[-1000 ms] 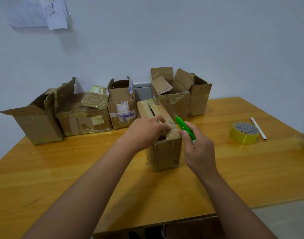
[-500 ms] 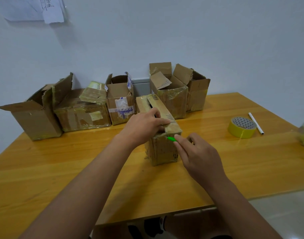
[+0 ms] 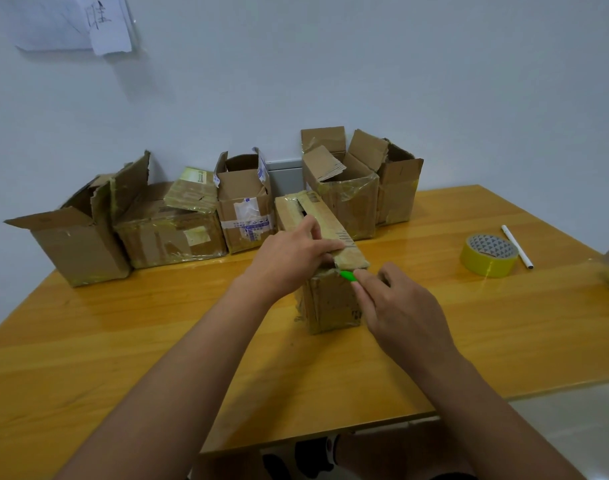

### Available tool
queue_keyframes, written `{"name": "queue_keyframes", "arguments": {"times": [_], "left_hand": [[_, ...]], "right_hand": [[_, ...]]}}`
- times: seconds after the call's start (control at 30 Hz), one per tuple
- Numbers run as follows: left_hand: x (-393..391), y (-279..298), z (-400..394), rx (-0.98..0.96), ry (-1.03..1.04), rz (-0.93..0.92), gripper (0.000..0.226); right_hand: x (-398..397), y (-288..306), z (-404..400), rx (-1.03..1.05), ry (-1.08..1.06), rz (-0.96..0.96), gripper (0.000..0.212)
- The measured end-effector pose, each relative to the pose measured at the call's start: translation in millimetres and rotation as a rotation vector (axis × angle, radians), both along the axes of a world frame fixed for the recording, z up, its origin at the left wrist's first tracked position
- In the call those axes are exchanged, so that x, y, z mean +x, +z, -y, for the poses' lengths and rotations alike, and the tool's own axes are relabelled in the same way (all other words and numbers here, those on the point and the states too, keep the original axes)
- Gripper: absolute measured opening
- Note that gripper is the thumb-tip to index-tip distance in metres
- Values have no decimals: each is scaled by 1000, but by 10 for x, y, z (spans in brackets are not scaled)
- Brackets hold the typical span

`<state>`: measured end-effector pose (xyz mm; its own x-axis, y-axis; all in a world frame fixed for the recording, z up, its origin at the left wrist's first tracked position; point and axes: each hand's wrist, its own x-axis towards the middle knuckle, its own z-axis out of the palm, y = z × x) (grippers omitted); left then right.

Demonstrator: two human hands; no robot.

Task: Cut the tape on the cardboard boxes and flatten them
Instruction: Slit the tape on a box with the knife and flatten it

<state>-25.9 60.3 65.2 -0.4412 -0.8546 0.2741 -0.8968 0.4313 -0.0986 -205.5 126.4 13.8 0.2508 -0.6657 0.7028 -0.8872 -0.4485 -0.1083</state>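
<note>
Narrow cardboard box [image 3: 330,299] stands at tabletop [image 3: 123,341] centre, long axis running from 6 toward 12 o'clock, near end facing the person. Top flaps partly parted at the far end; near end looks taped.

Left hand [image 3: 292,261] lies on the box top, fingers closed down over the near flap, pressing it. Right hand [image 3: 400,313], at 4 o'clock from the box, is clamped on a green cutter [image 3: 347,274]. Only the cutter's green tip shows, touching the box's upper near edge just under the flap. Blade itself not visible; cannot tell whether it is extended or already in the tape.

Judged step: slitting the tape along the near top seam.

Risks from here:
- Left fingertips sit just beside the cutter tip. If the cut runs toward 9 o'clock, or the blade jumps free of the tape, it could meet those fingers. Cause: holding hand in the blade's line.
- Box is tall and narrow. A sideways pull could tip or slide it on the glossy tabletop if left-hand pressure eases.
- Crumpled tape may snag the blade, inviting more force, then a sudden slip.
- Too deep a cut would tear the cardboard rather than part the tape; minor.

Five other boxes [image 3: 171,230] in a row at 10 to 1 o'clock, flaps mostly open, none flattened. Yellow tape roll [image 3: 488,255] and white pen [image 3: 517,246] at 2 o'clock, well apart from the work.
</note>
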Motion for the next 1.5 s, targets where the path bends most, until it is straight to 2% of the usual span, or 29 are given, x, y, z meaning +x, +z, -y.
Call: {"name": "queue_keyframes", "arguments": {"times": [0.1, 0.47, 0.6, 0.7, 0.83, 1.0, 1.07, 1.23, 1.33, 1.5], "left_hand": [[-3, 13, -8, -7, 6, 1, 42], [41, -43, 26, -23, 8, -20, 44], [36, -57, 40, -18, 18, -85, 46], [-12, -75, 77, 52, 100, -231, 60], [41, -114, 51, 33, 104, -380, 50], [86, -98, 40, 177, 26, -312, 43], [92, -94, 50, 188, 30, -309, 41], [113, -149, -15, 66, 35, -564, 29], [123, -171, -89, -27, 65, -786, 22], [99, -152, -241, -47, 172, -1082, 19]], "right_hand": [[55, 24, 37, -5, -20, -1, 21], [-162, -58, 106, 0, -85, 21, 21], [-395, -51, -13, -64, -124, 183, 32], [-298, 15, 15, 73, -12, 454, 35], [-42, 22, 204, 382, 112, 664, 42], [197, 47, 317, 437, 57, 549, 43], [249, 65, 373, 468, 30, 612, 40], [241, 84, 436, 407, 10, 786, 23], [222, 95, 388, 322, -5, 821, 20], [243, 137, 310, 237, 8, 905, 18]]}}
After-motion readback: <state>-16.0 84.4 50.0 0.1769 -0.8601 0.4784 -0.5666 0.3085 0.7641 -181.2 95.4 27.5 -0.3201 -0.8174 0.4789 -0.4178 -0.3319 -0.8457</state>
